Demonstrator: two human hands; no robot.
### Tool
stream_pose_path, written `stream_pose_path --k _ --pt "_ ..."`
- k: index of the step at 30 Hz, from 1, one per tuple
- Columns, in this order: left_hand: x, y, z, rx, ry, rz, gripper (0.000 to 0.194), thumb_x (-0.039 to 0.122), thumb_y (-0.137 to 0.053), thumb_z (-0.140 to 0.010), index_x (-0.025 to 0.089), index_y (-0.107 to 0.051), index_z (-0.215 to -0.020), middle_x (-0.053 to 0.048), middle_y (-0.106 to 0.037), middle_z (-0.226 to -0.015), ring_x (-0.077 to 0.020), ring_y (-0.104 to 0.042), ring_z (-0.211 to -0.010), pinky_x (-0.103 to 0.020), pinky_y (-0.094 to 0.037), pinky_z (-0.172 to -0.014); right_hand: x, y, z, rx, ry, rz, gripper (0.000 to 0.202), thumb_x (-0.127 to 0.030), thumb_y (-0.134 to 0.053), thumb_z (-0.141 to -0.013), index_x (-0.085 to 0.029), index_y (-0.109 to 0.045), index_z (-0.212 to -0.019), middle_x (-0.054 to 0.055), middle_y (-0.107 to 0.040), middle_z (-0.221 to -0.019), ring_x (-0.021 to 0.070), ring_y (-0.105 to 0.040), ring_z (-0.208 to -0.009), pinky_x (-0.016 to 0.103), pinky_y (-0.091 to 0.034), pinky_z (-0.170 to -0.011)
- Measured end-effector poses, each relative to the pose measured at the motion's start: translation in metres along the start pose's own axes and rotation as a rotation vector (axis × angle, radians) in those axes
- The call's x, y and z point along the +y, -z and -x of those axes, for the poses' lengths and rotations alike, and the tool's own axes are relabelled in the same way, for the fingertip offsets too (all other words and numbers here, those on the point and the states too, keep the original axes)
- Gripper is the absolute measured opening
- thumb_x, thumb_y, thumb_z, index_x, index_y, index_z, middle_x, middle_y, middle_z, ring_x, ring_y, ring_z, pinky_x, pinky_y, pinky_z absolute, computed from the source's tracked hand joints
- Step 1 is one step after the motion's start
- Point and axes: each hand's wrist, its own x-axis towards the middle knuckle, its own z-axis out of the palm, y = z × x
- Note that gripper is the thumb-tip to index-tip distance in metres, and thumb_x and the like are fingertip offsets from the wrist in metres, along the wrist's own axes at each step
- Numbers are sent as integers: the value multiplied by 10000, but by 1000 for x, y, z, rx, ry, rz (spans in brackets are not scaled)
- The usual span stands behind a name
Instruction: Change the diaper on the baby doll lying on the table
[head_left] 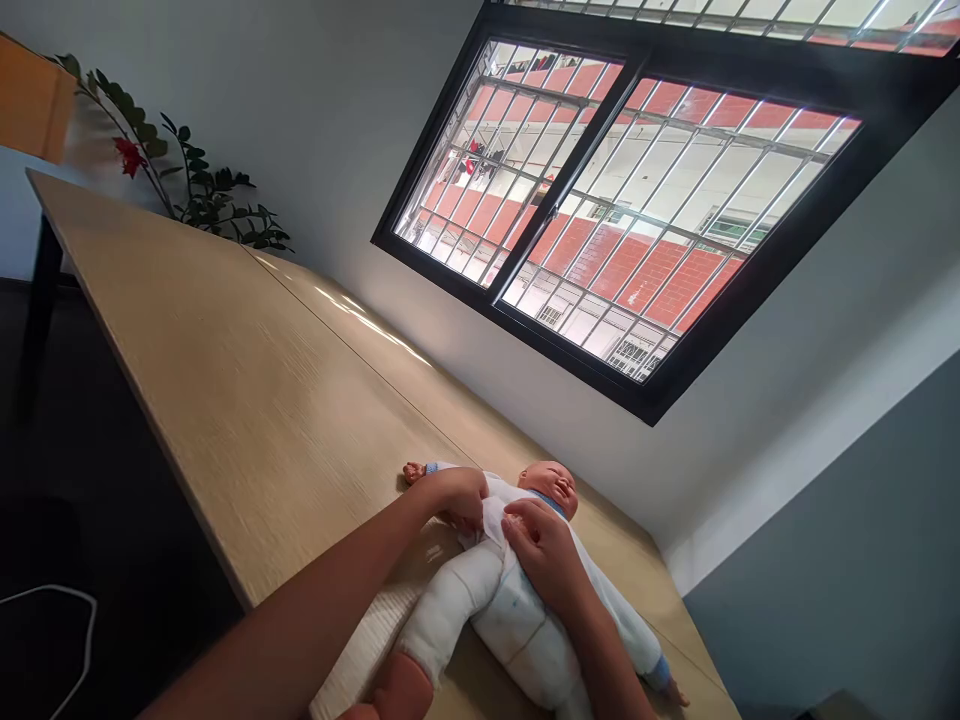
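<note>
A baby doll [525, 620] in white clothes with blue cuffs and collar lies on its back on the wooden table [225, 320], its head toward the wall. My left hand [466, 497] is closed at the side of the doll's waist, on the edge of the white shirt [495, 510]. Bent fingers of my right hand [541, 545] press on the white cloth at the doll's belly, just below its head. Folds of cloth and my hands hide part of the fingertips.
The wall with a barred, black-framed window [615, 210] rises behind the table. A plant [202, 195] with a red flower stands beyond the far left edge. A white cable [91, 630] lies at the lower left, below the table's edge.
</note>
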Motion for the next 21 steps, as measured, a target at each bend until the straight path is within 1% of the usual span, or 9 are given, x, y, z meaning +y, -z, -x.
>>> stream_pose_path --k 2,6,8,10,13,15,17,19,21 --pt "5 -2 1 -110 53 -73 99 113 -679 -494 175 -614 -534 -14 -601 -482 -198 -609 -542 -247 -434 -483 1 0 0 4 -19 1 276 -385 -570 -898 -200 -735 -1022 83 -713 -1031 259 -627 -919 368 -472 -835" --pt "10 0 3 -205 36 36 73 166 -662 -560 164 -646 -632 -21 -658 -630 -189 -658 -683 -253 -529 -615 3 1 -2 -20 -59 -19 337 -444 -582 -889 -194 -722 -1067 91 -724 -1064 267 -640 -931 364 -476 -823" --pt "11 2 5 -263 40 54 122 208 -716 -578 164 -649 -670 -18 -673 -673 -189 -668 -717 -261 -552 -658 3 2 -4 -45 -80 -20 361 -462 -580 -887 -189 -717 -1078 95 -728 -1069 270 -643 -949 360 -475 -826" --pt "14 2 7 -327 63 19 223 253 -799 -558 161 -651 -698 -24 -685 -693 -197 -667 -704 -272 -557 -638 1 3 -7 -58 -101 0 360 -454 -594 -871 -178 -720 -1066 101 -731 -1066 277 -642 -974 360 -466 -842" --pt "21 2 11 -413 106 -50 346 297 -890 -508 151 -656 -716 -47 -700 -712 -207 -665 -682 -282 -560 -599 1 2 -11 -61 -137 40 319 -397 -635 -820 -165 -733 -1016 103 -736 -1045 281 -640 -975 352 -448 -834" --pt "24 1 13 -458 120 -52 373 307 -915 -492 139 -668 -716 -62 -706 -717 -209 -669 -686 -288 -571 -605 2 0 -12 -67 -159 54 247 -355 -635 -793 -168 -733 -922 86 -737 -968 261 -636 -908 329 -432 -771" --pt "23 0 13 -497 134 -23 389 279 -932 -457 130 -681 -714 -67 -711 -725 -205 -674 -699 -287 -585 -630 4 -1 -12 -74 -177 45 176 -327 -618 -782 -173 -699 -807 57 -719 -842 226 -614 -793 307 -399 -687" --pt "20 -2 10 -521 143 -2 395 230 -936 -422 131 -693 -717 -58 -714 -735 -195 -678 -707 -275 -591 -645 5 -2 -13 -61 -187 1 162 -323 -597 -786 -179 -638 -726 30 -675 -729 192 -572 -695 293 -370 -634" --pt "15 -6 7 -536 133 -2 379 199 -922 -422 143 -705 -727 -43 -718 -741 -193 -683 -709 -269 -592 -638 6 -2 -13 -21 -182 -45 191 -341 -576 -802 -187 -583 -690 10 -628 -670 171 -534 -646 286 -364 -618"
